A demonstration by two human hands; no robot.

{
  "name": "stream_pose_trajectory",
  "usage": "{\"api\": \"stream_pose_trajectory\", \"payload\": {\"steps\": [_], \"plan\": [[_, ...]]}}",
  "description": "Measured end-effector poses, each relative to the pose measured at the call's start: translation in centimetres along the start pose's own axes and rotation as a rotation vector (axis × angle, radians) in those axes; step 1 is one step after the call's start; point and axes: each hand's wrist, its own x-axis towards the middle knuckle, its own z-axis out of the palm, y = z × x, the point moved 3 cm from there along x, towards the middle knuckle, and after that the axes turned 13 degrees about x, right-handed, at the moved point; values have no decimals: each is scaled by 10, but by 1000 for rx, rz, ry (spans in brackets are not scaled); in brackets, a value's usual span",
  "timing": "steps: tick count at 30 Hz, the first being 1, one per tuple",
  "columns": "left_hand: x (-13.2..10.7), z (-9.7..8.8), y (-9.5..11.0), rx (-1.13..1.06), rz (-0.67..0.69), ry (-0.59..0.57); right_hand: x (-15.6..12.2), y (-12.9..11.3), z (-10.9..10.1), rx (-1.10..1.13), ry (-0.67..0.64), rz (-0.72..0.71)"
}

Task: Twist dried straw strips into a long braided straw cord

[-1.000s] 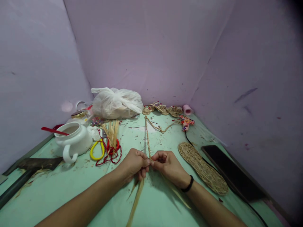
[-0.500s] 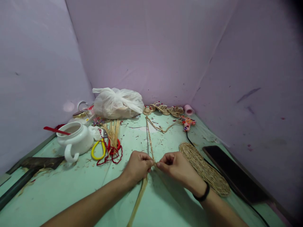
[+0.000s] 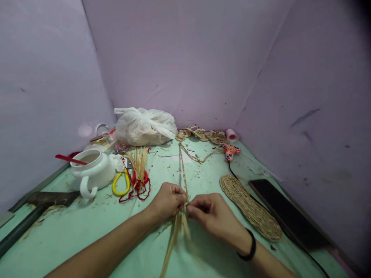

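Note:
My left hand (image 3: 168, 201) and my right hand (image 3: 209, 213) meet over the green table (image 3: 87, 231), both pinched closed on the near end of a thin braided straw cord (image 3: 182, 170). The cord runs away from me up the middle of the table. Loose flat straw strips (image 3: 175, 237) hang from the pinch toward me, between my wrists. A black band is on my right wrist.
An oval woven straw sole (image 3: 249, 206) and a black phone (image 3: 285, 212) lie at right. At left stand a white teapot (image 3: 92, 172), a yellow ring (image 3: 121, 184), red thread and a straw bundle (image 3: 139, 162). A white plastic bag (image 3: 145, 125) and woven sandals (image 3: 203, 135) sit at the back wall.
My right hand swung out to the right with a strip and has come back beside the left. The loose strips now lie gathered together below the pinch.

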Motion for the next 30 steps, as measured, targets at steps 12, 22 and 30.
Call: {"api": "stream_pose_trajectory", "payload": {"steps": [12, 22, 30], "plan": [[0, -2, 1, 165, 95, 26, 14, 18, 10, 552, 60, 314], [2, -9, 4, 348, 116, -67, 16, 20, 9, 401, 183, 150], [-3, -19, 5, 551, 81, -141, 15, 15, 10, 332, 197, 147]]}}
